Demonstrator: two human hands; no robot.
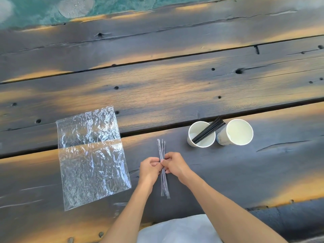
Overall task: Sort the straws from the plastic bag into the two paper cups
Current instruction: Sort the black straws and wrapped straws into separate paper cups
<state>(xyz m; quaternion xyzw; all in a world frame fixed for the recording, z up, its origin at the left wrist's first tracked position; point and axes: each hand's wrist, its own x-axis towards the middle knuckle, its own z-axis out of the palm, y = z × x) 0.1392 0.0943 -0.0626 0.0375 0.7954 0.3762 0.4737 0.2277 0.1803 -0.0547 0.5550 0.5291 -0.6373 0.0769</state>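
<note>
A small bundle of wrapped straws [161, 148] lies lengthwise on the dark wooden table [157, 92], pinched at its middle by my left hand [150, 168] and my right hand [172, 163]. The clear plastic bag [91, 155] lies flat and looks empty, to the left of my hands. Two white paper cups stand at the right. The left cup [201, 134] holds several bare black straws [209, 129] that lean out to the upper right. The right cup [235, 132] has nothing visible inside.
Gaps run between the table's planks, one just behind the cups. The table's near edge is below my forearms, with white cloth [177, 228] at my lap. Beyond the far edge lies greenish ground [105, 4].
</note>
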